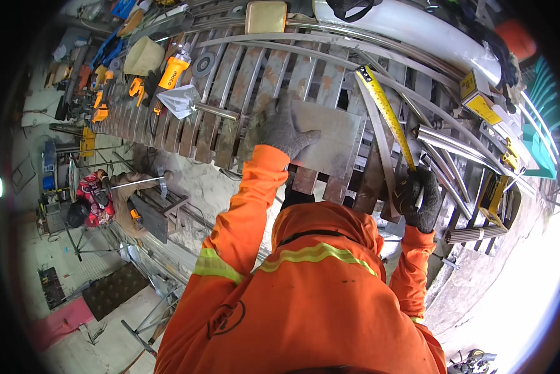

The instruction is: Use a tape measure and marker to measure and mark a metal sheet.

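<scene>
Nearby, yellow box, contents hidden; right hand grasps measuring tape, left hand splayed.

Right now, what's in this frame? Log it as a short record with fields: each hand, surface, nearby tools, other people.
Left hand: dark-gloved, slightly blurred, spread over the left part of a flat grey metal plate
Right hand: dark-gloved, closed at the lower end of a long yellow tape-measure blade
Surface: bench of brown metal slats
Nearby tools: yellow-bodied power tool, round grey disc
Other people: one person in red, left side
</scene>
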Motion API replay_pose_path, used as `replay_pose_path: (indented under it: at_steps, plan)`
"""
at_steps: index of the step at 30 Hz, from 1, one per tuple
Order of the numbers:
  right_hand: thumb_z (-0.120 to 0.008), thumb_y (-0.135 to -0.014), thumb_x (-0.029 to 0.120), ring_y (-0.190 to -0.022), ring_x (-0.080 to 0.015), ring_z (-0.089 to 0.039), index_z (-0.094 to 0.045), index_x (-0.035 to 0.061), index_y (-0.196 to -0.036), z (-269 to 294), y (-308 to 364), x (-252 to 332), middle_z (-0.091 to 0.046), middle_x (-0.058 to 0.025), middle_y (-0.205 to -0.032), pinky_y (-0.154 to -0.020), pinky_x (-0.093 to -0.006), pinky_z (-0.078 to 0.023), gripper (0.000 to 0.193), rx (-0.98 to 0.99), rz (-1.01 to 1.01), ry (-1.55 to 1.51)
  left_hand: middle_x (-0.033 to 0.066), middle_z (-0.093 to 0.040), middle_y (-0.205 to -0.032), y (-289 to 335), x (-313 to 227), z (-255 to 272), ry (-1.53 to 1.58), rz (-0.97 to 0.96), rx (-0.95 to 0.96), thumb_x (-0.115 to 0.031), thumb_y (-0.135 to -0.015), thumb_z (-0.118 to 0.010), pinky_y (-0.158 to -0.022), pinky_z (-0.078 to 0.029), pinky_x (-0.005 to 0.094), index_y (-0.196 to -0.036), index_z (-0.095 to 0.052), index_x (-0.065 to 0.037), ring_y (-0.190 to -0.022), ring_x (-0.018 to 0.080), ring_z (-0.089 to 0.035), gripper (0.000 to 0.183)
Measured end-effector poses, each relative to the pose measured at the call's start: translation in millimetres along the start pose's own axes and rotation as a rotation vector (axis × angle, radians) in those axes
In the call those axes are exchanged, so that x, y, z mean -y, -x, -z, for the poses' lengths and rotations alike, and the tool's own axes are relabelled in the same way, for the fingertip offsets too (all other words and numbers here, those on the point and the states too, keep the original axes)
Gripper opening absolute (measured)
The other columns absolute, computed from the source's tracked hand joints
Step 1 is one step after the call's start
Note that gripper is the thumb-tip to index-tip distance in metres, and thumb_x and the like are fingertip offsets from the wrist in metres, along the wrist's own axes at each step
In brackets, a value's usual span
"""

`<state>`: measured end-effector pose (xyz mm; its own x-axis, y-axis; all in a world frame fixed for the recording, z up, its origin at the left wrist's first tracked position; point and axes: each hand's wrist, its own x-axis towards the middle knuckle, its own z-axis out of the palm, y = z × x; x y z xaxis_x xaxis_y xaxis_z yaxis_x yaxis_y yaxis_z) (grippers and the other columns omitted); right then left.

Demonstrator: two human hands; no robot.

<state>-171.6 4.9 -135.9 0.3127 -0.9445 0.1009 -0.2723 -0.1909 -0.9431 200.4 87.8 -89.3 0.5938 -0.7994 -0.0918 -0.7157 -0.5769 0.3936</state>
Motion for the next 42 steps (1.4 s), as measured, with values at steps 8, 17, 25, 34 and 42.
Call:
replay_pose_path:
  at_steps: [8, 17, 25, 34, 42]
  plan:
    - [-0.067, -0.105, 0.017, -0.084, -0.0263, -0.075, -0.073, 0.0051, -0.117, 5, -1, 20, -0.073, -0.0107, -0.091, -0.077, -0.039, -0.057, 0.019, 0.0, 0.104, 0.128, 0.0234, -0.027, -0.176, -37, 9, 19, -0.264, -0.374, 0.404, -0.06, -0.051, -0.102, -0.133, -0.025, 0.0588, -0.164, -0.042, -0.011, -0.162, 0.0496, -0.026, 0.137]
    - [-0.068, -0.105, 0.026, -0.082, -0.03, -0.073, -0.073, 0.0029, -0.116, 19, 24, -6, -0.071, -0.014, -0.092, -0.075, -0.0427, -0.056, 0.026, -0.046, 0.003, 0.13, 0.0212, -0.068, -0.126, -60, 14, 53, -0.016, -0.311, 0.747, -0.051, -0.073, -0.093, -0.101, -0.05, 0.0456, -0.129, -0.072, -0.004, -0.115, 0.0377, -0.063, 0.075]
    - [-0.064, -0.108, 0.029, -0.082, -0.0272, -0.073, -0.074, 0.0015, -0.115, 24, 31, -4, -0.073, -0.0121, -0.093, -0.075, -0.0407, -0.056, 0.029, -0.126, -0.033, 0.043, 0.0096, -0.078, -0.118, 7, 67, 66, 1.269, 0.125, 0.387, -0.034, -0.099, -0.082, -0.097, -0.06, 0.0367, -0.134, -0.071, -0.005, -0.115, 0.0198, -0.072, 0.047]
    - [-0.069, -0.104, 0.014, -0.078, -0.0287, -0.071, -0.069, 0.0022, -0.115, 21, 12, 44, -0.069, -0.0118, -0.087, -0.073, -0.0397, -0.055, 0.017, 0.137, -0.137, 0.017, 0.0056, -0.079, -0.096, 135, 16, -9, 1.24, 0.696, 0.61, -0.046, -0.106, -0.073, -0.057, -0.059, 0.0295, -0.118, -0.072, -0.008, -0.064, 0.0152, -0.072, 0.04]
    - [-0.075, -0.083, 0.008, -0.092, -0.0378, -0.07, -0.071, 0.0069, -0.117, 8, -11, 66, -0.072, -0.0135, -0.097, -0.084, -0.0467, -0.055, 0.035, 0.337, 0.333, 0.485, 0.0153, -0.073, -0.107, 118, 44, 25, 0.374, 0.117, -0.065, -0.039, -0.095, -0.085, -0.084, -0.058, 0.042, -0.12, -0.067, -0.002, -0.095, 0.0294, -0.072, 0.048]
